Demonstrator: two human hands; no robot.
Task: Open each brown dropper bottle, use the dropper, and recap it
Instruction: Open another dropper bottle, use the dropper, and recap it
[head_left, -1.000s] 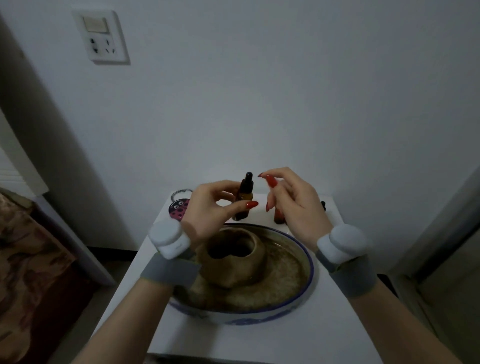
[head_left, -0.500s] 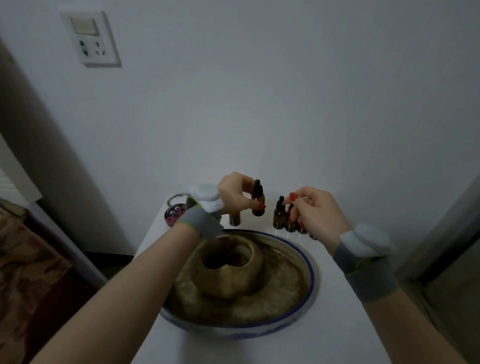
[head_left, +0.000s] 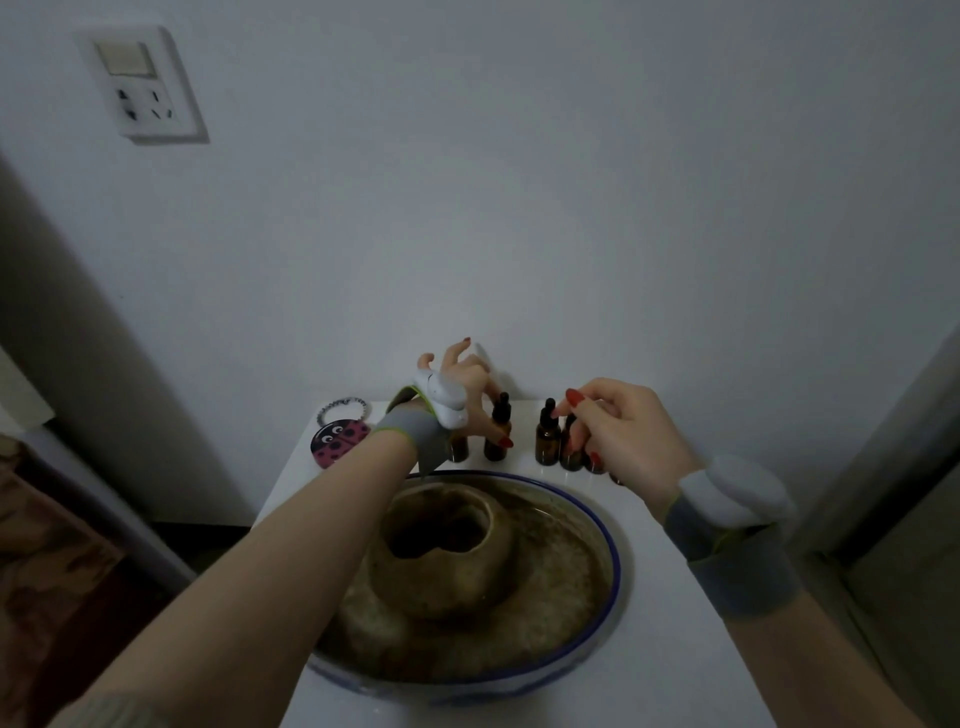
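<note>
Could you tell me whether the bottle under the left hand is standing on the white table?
Yes, the brown dropper bottle stands upright on the white table, with the left hand touching it.

A home corner: a small white table (head_left: 675, 649) against a plain wall, a wall socket (head_left: 143, 85), a patterned fabric (head_left: 47, 561) at left.

Dim, flat, bluish-grey light, no glare. Wide-angle bend at edges: wall socket (head_left: 141, 85) leans. Left side falls into dark shadow. Left hand (head_left: 467, 384) slightly motion-blurred; overall soft, noisy.
</note>
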